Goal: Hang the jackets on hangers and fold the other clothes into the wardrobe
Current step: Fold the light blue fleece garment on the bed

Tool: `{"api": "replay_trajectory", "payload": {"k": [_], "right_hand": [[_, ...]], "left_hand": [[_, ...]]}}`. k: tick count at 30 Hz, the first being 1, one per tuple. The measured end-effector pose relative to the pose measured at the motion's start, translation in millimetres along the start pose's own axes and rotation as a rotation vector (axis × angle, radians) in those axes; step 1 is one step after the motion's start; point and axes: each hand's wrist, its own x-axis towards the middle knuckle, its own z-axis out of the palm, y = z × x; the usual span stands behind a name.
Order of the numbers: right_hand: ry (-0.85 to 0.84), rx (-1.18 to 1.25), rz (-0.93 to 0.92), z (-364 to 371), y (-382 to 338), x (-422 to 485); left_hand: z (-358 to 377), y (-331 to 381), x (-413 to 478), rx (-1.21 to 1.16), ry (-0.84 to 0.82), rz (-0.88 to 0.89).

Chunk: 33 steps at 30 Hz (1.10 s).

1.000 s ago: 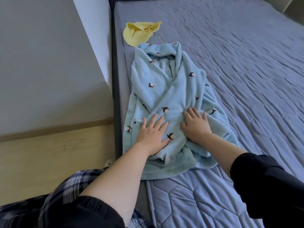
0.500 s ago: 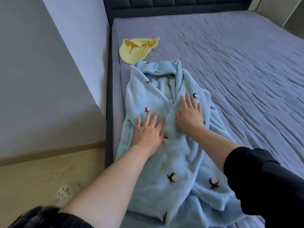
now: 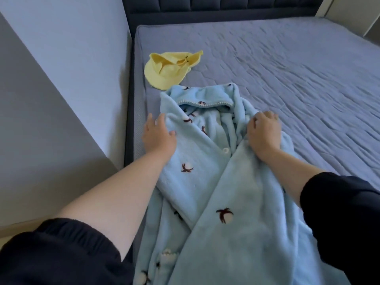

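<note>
A light blue fleece jacket [image 3: 216, 182] with small dark-and-white motifs lies lengthwise on the bed, collar away from me, front overlapped with a white button showing. My left hand [image 3: 158, 136] grips its left shoulder edge, fingers tucked under the fabric and thumb on top. My right hand [image 3: 264, 134] is curled into the bunched fabric at the right shoulder. A small yellow garment [image 3: 168, 68] lies crumpled beyond the collar, near the mattress corner.
The bed's quilted blue-grey cover [image 3: 298, 79] stretches wide to the right. A dark padded headboard [image 3: 216, 9] stands at the far end. A pale wall or cabinet side [image 3: 61, 79] runs close along the bed's left edge.
Both hands slid from the jacket's middle up to its shoulders and went from pressing flat to gripping the fabric. My view moved closer toward the headboard.
</note>
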Motion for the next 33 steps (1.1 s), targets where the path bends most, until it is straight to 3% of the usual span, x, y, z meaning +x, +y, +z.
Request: {"api": "replay_trajectory", "payload": {"k": [2,6,9,11,14,17,19,21,23,25,28,31,33], "right_hand": [[-0.100,0.102,0.166,2,3,18],[-0.442,0.315,0.468,1,-10,37],[-0.542,0.393,0.614,-12,-14,42],[-0.523,0.465,0.646,-25,-18,44],[-0.374,0.582,0.568,-49,-17,40],[-0.245,0.737,0.449,-82,-14,18],[-0.200,0.778,0.413,-97,2,-2],[-0.300,0.563,0.358,-110,22,-27],[-0.478,0.403,0.354,-114,47,-51],[-0.569,0.478,0.428,-123,61,-71],[-0.378,0.660,0.530,-139,56,-91],[-0.103,0.499,0.311,-150,30,-120],[-0.064,0.401,0.214,-148,19,-142]], "left_hand": [[-6,0,17,-0.308,-0.044,-0.151],[-17,-4,44,-0.378,-0.136,-0.255],[-19,3,49,-0.676,-0.259,-0.447],[-24,12,45,-0.715,-0.266,-0.495],[-34,26,29,-0.621,-0.025,-0.281],[-53,29,-22,-0.286,0.337,0.229],[-53,10,-57,-0.015,0.438,0.627],[-48,-25,-87,0.198,0.423,0.801],[-45,-58,-118,0.304,0.324,0.768],[-45,-66,-144,0.298,0.211,0.559],[-51,-39,-170,0.128,0.168,0.338],[-55,0,-196,0.045,0.238,0.505],[-56,22,-211,-0.002,0.223,0.392]]}}
